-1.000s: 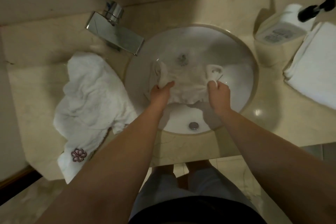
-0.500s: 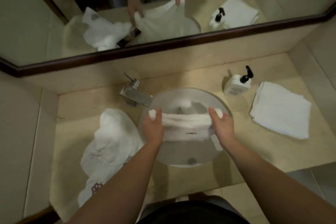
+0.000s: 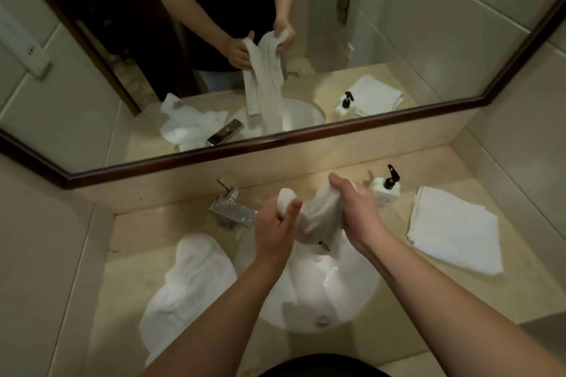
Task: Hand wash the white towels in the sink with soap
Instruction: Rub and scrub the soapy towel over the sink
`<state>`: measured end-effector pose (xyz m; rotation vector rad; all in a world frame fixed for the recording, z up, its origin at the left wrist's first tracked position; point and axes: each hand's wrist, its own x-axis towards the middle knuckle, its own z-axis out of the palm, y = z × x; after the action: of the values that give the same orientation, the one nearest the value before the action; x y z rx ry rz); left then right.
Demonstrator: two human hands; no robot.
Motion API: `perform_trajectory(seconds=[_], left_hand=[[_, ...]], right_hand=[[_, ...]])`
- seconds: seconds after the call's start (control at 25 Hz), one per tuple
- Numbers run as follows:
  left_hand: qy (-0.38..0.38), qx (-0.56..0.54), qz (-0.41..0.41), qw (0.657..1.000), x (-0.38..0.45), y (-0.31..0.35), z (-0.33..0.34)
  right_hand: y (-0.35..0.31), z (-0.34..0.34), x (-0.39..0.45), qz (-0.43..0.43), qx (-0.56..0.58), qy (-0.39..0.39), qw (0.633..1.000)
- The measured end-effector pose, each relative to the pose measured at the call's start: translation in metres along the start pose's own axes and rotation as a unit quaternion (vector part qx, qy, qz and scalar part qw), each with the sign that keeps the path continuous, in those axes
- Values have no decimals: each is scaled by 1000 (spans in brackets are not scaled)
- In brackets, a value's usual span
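Now both hands are clenched on the same wet towel, which hangs above the sink. The left hand grips one bunched end, with a white lump sticking out above the fist. The right hand grips the other end a little higher and farther back, and the cloth sags between the two fists, with its lower part reaching down into the bowl.

Half a second ago the towel was stretched flat and wide between the hands, which were well apart; now the hands are much nearer to each other and the cloth is gathered into a thick hanging loop. The view is also higher, so the mirror shows more of the person holding the towel.

Left of the grip, the faucet stands close to the left fist, just beside it. Below it, a crumpled towel lies on the counter and touches the sink rim. Right of the grip, the soap bottle is very near the right hand, partly behind its fingers. Beyond the bottle, a folded towel lies flat, well apart from the hands. Bare counter shows between the sink rim and this folded towel, and also along the near edge.
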<state>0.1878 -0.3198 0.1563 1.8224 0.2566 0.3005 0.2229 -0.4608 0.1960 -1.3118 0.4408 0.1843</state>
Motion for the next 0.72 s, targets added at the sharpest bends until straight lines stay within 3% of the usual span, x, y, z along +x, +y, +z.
perform_trajectory(seconds=[0.2, 0.4, 0.56, 0.64, 0.72], left_hand=[[90, -154, -183, 967, 15, 54, 28], [160, -166, -272, 934, 33, 54, 31], [71, -201, -329, 920, 24, 50, 31], [18, -176, -303, 937, 8, 50, 39], [30, -140, -268, 953, 6, 52, 43]], right_hand=[[5, 38, 5, 45, 107, 32, 993], [28, 51, -21, -63, -27, 85, 994], [39, 45, -17, -89, -95, 113, 985], [27, 39, 11, -43, -98, 164, 981], [23, 39, 27, -6, -106, 133, 985]])
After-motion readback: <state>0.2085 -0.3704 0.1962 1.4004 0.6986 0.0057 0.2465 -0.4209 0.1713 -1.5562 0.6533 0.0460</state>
